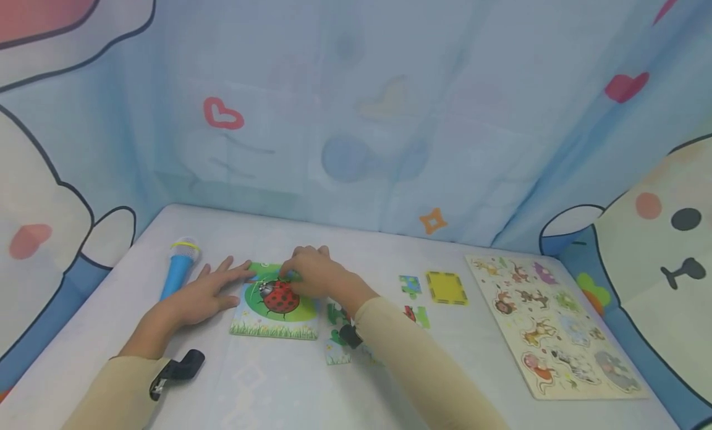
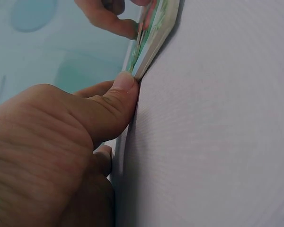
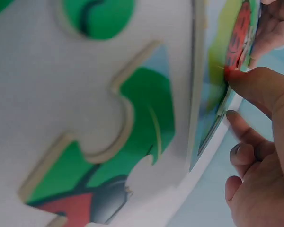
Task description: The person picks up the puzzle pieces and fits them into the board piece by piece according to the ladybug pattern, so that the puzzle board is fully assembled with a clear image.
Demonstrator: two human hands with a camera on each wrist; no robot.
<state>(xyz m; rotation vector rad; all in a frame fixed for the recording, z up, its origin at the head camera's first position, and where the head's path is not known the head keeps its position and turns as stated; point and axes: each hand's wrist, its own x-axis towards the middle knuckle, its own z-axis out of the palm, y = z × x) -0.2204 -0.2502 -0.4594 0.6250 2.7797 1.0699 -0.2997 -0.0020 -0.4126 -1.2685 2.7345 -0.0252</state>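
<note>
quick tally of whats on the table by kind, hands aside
Ladybird puzzle board: 1
Animal peg puzzle board: 1
Yellow square piece: 1
Blue toy microphone: 1
Loose jigsaw pieces: at least 3 in clear view, e.g.; some hidden by the right arm
Total: at least 7
</note>
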